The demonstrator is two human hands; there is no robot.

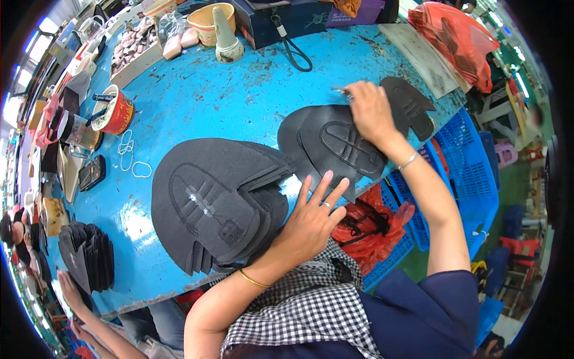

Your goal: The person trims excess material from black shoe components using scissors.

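My left hand (317, 216) lies with fingers spread, its fingertips on the near edge of black shoe-upper pieces (326, 140). These pieces overlap at the table's near right edge and have a raised oval-and-bar pattern. My right hand (372, 113) rests over their right end, its fingers closed on a slim silver tool (342, 91). The tool's tip is blurred, so its exact kind is unclear. Left of my hands sits a thick stack of similar black upper pieces (215, 191), with my left wrist beside it. Another black upper piece (409, 107) is just right of my right hand.
The blue table (197, 107) carries a red tub (116, 113), white elastic loops (127, 149), a cone-shaped holder (226, 39) and a small black stack (86, 254) near another person's hand (70, 293). Blue crates (472, 173) and a red plastic bag (373, 224) are below the right edge.
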